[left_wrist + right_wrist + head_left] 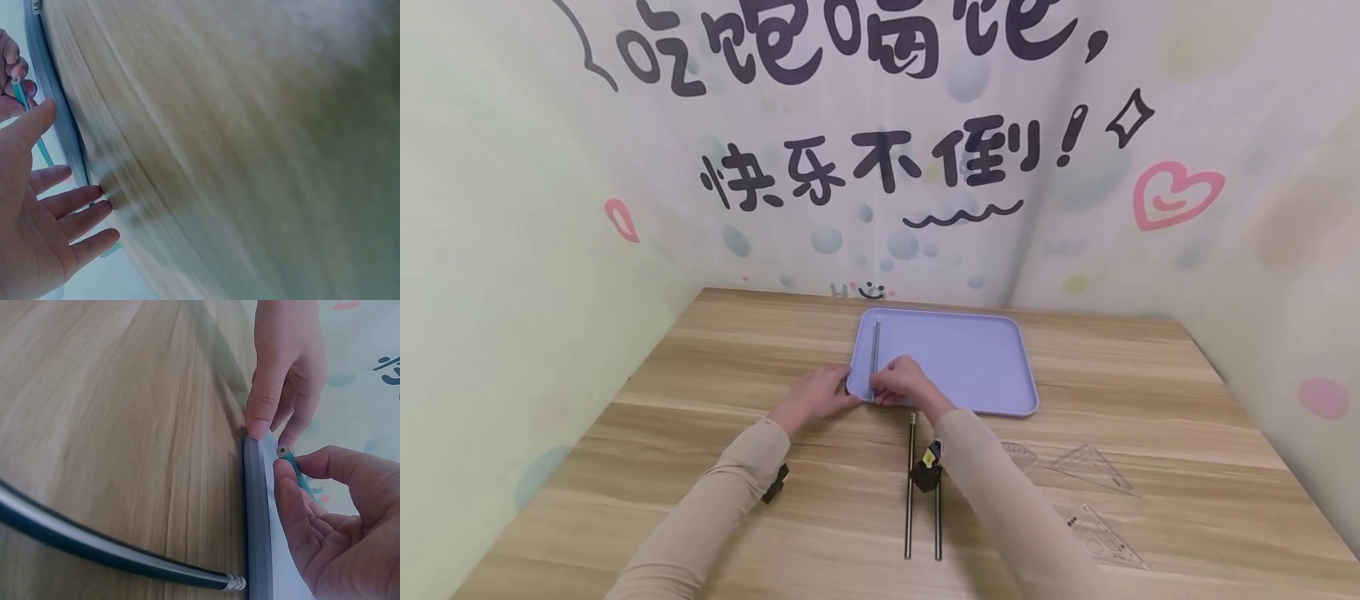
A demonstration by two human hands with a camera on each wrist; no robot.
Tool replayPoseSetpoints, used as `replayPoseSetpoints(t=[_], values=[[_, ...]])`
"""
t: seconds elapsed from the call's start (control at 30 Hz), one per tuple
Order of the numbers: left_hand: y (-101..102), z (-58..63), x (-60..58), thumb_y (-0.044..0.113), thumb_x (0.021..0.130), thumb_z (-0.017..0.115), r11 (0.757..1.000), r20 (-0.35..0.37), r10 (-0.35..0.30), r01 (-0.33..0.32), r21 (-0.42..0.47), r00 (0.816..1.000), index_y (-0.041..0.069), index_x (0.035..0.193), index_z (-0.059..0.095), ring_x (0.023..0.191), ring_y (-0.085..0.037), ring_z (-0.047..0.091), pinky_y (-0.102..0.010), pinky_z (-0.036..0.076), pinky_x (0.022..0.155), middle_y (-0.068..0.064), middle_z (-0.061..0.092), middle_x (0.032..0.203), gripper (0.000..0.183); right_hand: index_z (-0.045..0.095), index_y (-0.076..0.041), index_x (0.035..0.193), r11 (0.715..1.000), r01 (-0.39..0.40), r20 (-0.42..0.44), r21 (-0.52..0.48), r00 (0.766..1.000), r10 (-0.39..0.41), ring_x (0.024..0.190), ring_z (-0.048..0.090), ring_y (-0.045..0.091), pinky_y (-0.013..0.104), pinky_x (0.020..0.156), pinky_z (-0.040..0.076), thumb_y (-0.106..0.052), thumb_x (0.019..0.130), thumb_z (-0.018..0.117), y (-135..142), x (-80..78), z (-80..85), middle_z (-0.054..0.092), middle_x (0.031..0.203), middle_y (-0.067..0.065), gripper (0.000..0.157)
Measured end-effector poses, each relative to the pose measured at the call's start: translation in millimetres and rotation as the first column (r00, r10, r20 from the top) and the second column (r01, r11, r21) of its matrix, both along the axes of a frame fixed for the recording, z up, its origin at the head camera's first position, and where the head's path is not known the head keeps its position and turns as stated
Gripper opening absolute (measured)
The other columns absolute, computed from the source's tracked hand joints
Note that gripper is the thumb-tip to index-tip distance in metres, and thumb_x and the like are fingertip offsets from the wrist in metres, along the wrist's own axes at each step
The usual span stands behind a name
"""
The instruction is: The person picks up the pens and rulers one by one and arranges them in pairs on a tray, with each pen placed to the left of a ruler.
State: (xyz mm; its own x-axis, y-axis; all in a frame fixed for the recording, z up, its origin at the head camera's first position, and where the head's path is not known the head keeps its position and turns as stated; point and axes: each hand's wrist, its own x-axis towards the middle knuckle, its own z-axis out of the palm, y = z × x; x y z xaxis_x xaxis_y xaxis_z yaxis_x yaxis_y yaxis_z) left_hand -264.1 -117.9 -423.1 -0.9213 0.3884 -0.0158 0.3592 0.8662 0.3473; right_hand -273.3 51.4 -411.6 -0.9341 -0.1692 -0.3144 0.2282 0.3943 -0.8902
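Note:
A green pencil (876, 343) lies lengthwise along the left side of the lavender tray (958, 358). Its near end is pinched between the thumb and fingers of my right hand (904, 380), as the right wrist view also shows on the pencil (304, 482). My left hand (817, 393) is at the tray's near left corner, its thumb on the rim (255, 447) and its fingers extended along the outer side. In the left wrist view the left hand (40, 231) has spread, fairly straight fingers.
Two dark striped pencils, one (910, 500) with a metal eraser end and another (937, 525) partly under the right wrist, lie in front of the tray. To the right are a clear protractor (1019, 456) and two clear set squares (1092, 468) (1105, 537). A printed cloth (865, 242) hangs behind.

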Motion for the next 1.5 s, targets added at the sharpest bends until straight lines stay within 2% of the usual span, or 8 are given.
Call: replayPoseSetpoints(t=[0.3,0.63,1.17,1.5], values=[[-1.3,-3.6,-1.4,0.038,0.083,0.064,1.000,-0.005,-0.005,0.005,-0.003,1.000,0.003,0.131,0.046,0.113,-0.031,0.052,-0.042,0.041,0.096,-0.017,0.054,0.124,0.062,0.063,0.006,0.076,0.998,0.005,-0.017,0.056,1.000,-0.004,0.045,0.056,0.010,0.025,0.051,0.054,-0.006,0.078,0.060,-0.6,-4.2,-1.7,0.059,0.056,0.005,0.013],[-2.1,-4.0,-2.6,0.038,0.082,0.064,1.000,-0.035,-0.015,0.015,-0.007,0.999,0.003,0.130,0.047,0.111,-0.031,0.053,-0.042,0.042,0.094,-0.017,0.056,0.122,0.061,0.064,0.007,0.077,0.999,0.020,-0.018,0.044,1.000,-0.019,0.046,0.057,0.011,0.023,0.048,0.052,-0.005,0.078,0.061,-2.3,-6.0,0.5,0.060,0.056,0.006,0.013],[-2.6,-2.5,-1.4,0.039,0.083,0.063,1.000,-0.009,-0.004,0.004,-0.009,1.000,0.003,0.132,0.044,0.117,-0.031,0.048,-0.042,0.038,0.100,-0.017,0.051,0.128,0.064,0.065,0.006,0.078,0.994,0.045,-0.027,0.101,0.999,-0.042,0.047,0.058,0.011,0.021,0.047,0.051,-0.007,0.078,0.063,-4.0,-12.2,0.6,0.062,0.059,0.007,0.013],[-2.7,-1.6,-0.5,0.038,0.083,0.063,1.000,-0.006,-0.009,0.009,-0.006,1.000,0.003,0.132,0.045,0.115,-0.031,0.050,-0.041,0.039,0.098,-0.016,0.053,0.126,0.062,0.064,0.008,0.078,0.996,0.051,-0.020,0.075,0.999,-0.050,0.045,0.056,0.010,0.020,0.046,0.050,-0.004,0.076,0.063,-6.4,-13.8,-0.3,0.059,0.054,0.005,0.012]])
